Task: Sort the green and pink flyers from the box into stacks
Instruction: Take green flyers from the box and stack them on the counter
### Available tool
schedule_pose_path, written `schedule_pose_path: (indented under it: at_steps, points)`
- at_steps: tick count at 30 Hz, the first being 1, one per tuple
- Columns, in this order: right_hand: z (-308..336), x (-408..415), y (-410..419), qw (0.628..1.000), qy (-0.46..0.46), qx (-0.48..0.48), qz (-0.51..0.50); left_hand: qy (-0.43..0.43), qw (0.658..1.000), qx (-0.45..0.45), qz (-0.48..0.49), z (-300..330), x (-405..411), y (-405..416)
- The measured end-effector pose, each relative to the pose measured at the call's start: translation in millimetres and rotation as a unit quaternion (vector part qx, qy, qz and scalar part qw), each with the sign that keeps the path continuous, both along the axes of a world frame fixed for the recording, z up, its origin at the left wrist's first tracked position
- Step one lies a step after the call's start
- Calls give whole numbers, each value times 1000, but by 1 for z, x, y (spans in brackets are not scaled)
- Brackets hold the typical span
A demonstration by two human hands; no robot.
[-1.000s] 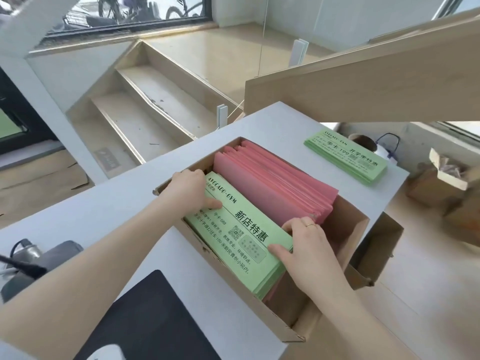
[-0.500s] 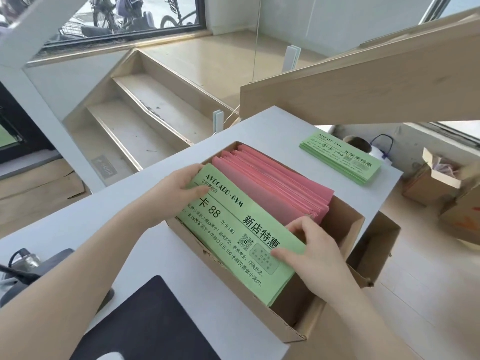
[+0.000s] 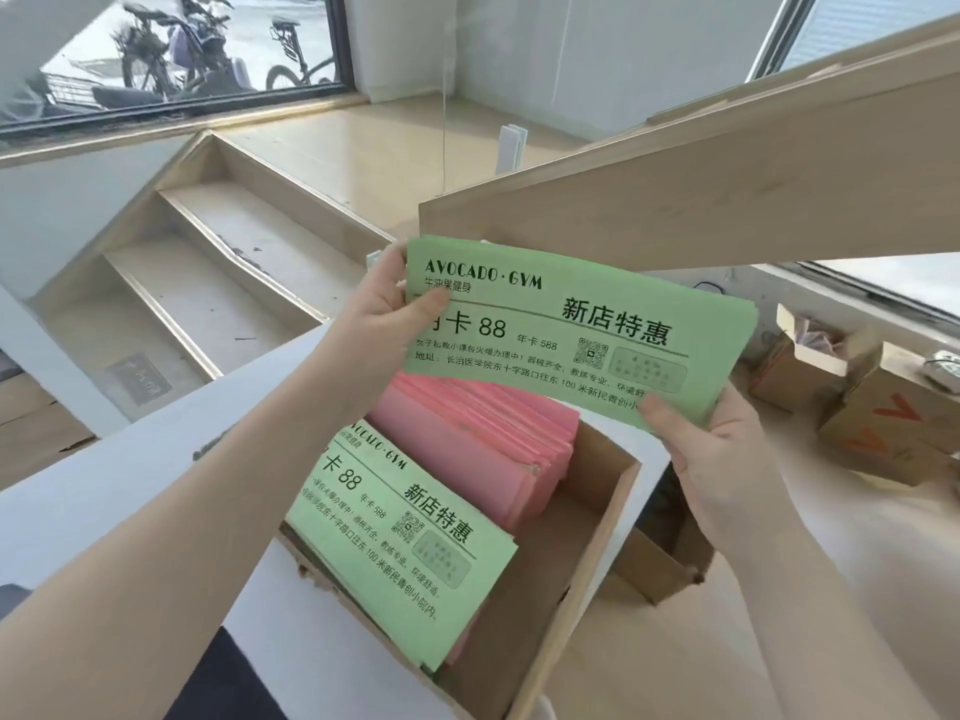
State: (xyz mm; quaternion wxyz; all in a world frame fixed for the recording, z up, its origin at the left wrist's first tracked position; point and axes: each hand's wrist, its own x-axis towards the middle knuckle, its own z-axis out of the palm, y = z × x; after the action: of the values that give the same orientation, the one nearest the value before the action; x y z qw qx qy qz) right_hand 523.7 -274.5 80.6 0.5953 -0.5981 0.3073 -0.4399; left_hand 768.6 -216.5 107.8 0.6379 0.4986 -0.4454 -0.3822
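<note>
- Green paper flyers printed in dark lettering, a thin bundle (image 3: 571,330), are held in the air above the box, tilted with the printed face toward the camera.
- The left hand (image 3: 384,304) pinches the bundle's upper left corner, thumb on the printed face and fingers behind.
- The right hand (image 3: 711,439) grips the lower right corner, thumb on the front, the fingers curled behind the paper.
- Below, the open brown cardboard box (image 3: 582,563) stands on the white table (image 3: 130,475), near its edge.
- A stack of more green flyers (image 3: 395,537) lies in the near-left part of the box, printed side up.
- A stack of plain pink paper flyers (image 3: 478,449) lies just beyond, partly under the green ones.
- The box's right part shows bare cardboard floor.
- Farther off, small brown cartons (image 3: 872,407) sit at the right, and pale wooden stairs (image 3: 208,262) run at the left below a window.
</note>
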Motion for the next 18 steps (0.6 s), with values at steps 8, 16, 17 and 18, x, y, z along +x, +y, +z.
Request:
schedule_pose_path:
  at_steps: [8,16,17,18]
  points:
    - [-58,-32,-110,989,89,18,-119,-190,972,137,-28,-25,-32,-121]
    - [-109,-34,-156,984,151,55,-79,-102,916,387,-36,-66,-31,-173]
    - [-112,-32,-156,983,154,61,-75,-87,909,407,-22,-69,-34,-175]
    - [-114,-31,-156,985,143,65,-72,-74,905,418,-10,-71,-38,-176]
